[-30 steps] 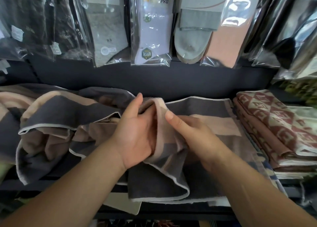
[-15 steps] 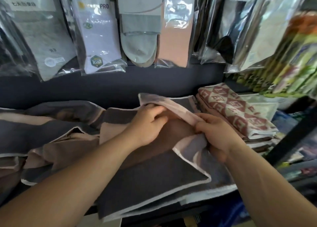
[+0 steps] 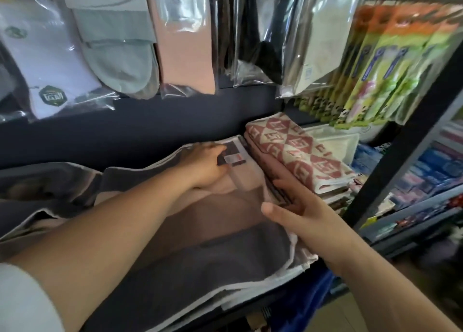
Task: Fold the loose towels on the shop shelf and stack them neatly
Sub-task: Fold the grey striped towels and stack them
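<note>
I see the grey-and-beige towel (image 3: 200, 244) lying folded on the shelf (image 3: 253, 304), a soft, flat rectangle with broad colour bands and a pale hemmed border, its near edge hanging a little over the shelf front. My left hand (image 3: 205, 163) rests knuckles-up on the far right corner, fingertips pressing down beside a small dark label (image 3: 231, 158). My right hand (image 3: 298, 206) is spread, fingers straight along the towel's right edge, pushed into the gap against the stack of red-and-cream patterned towels (image 3: 298, 151), thumb out over the beige band. Neither hand grips anything. More loose towels (image 3: 50, 181) lie rumpled to the left, and glossy plastic sock packets (image 3: 112, 43) hang above. Half a second ago both hands were pinching a raised fold of this towel; now that fold is laid down smooth and the fingers have let go. My view has also swung right, bringing the patterned stack closer to the middle.
</note>
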A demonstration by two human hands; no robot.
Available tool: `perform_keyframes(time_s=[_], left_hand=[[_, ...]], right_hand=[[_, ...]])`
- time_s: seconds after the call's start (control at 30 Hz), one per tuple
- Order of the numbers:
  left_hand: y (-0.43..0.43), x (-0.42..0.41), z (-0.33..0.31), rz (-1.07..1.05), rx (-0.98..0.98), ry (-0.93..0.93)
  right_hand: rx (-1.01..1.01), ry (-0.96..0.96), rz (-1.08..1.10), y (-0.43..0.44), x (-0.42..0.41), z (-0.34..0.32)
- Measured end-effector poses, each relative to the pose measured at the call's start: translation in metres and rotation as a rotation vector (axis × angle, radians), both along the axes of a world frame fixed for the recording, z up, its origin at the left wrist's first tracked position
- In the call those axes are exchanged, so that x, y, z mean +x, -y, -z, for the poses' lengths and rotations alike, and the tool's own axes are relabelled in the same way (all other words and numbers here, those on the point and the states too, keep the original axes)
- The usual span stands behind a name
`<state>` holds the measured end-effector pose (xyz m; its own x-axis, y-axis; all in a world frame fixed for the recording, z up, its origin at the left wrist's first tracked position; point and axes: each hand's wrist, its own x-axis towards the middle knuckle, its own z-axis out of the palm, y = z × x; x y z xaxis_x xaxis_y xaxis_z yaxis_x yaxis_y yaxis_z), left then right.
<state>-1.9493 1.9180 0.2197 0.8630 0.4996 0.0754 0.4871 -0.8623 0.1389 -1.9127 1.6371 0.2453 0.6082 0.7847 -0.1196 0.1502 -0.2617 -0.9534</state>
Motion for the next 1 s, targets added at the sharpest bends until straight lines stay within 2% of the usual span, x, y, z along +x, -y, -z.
perform_keyframes(time_s=[0.07, 0.2, 0.3, 0.43, 0.6, 0.67, 0.8, 0.93, 1.0], left_hand=[[-0.005, 0.01, -0.002, -0.077, 0.058, -0.026], [-0.019, 0.025, -0.004, -0.153, 0.098, -0.001], [-0.026, 0.03, -0.006, -0.125, 0.124, 0.06], [-0.036, 0.033, -0.005, -0.063, 0.069, 0.178], [-0.045, 0.035, -0.003, 0.036, 0.178, 0.274], [-0.045, 0.035, 0.001, 0.063, 0.196, 0.294], [-0.048, 0.041, -0.002, -0.024, 0.166, 0.321], [-0.045, 0.052, -0.007, 0.001, 0.171, 0.276], [-0.04, 0.056, -0.003, 0.035, 0.194, 0.184]], right_hand=[[-0.071, -0.036, -0.051, 0.013, -0.001, -0.007], [-0.254, 0.148, -0.041, 0.025, 0.006, -0.009], [-0.269, 0.2, 0.048, 0.027, 0.01, -0.002], [-0.264, 0.228, 0.069, 0.027, 0.01, 0.013], [-0.158, -0.008, 0.089, 0.023, 0.009, 0.009], [-0.198, 0.004, 0.046, 0.025, 0.01, 0.011], [-0.259, -0.023, -0.011, 0.031, 0.008, 0.013], [-0.159, -0.281, 0.015, 0.029, 0.0, 0.004], [-0.25, -0.172, -0.016, 0.03, 0.001, 0.005]])
